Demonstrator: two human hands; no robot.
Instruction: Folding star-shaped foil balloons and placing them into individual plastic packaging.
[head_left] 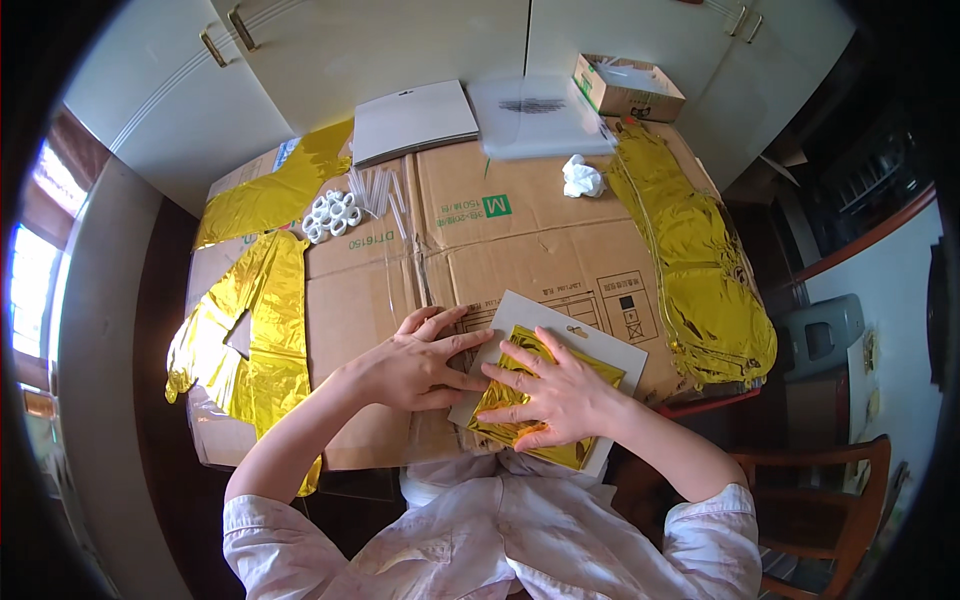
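A white card (625, 358) with a small hang hole lies tilted near the front edge of the cardboard-covered table. On it rests a folded square of shiny gold foil (560, 450). My right hand (558, 392) lies over the foil with its fingers spread, pressing flat and hiding part of it. My left hand (425, 362) is just to the left, fingers stretched out, its fingertips at the card's left edge. Neither hand is wrapped round anything.
Flat cardboard (350, 400) covers the table. White rings (331, 215) and clear straws (374, 190) lie back left. Gold foil balloons lie left (270, 320) and right (700, 270). Behind are stacked white cards (415, 120), clear bags (540, 115), crumpled tissue (581, 178) and a box (630, 90).
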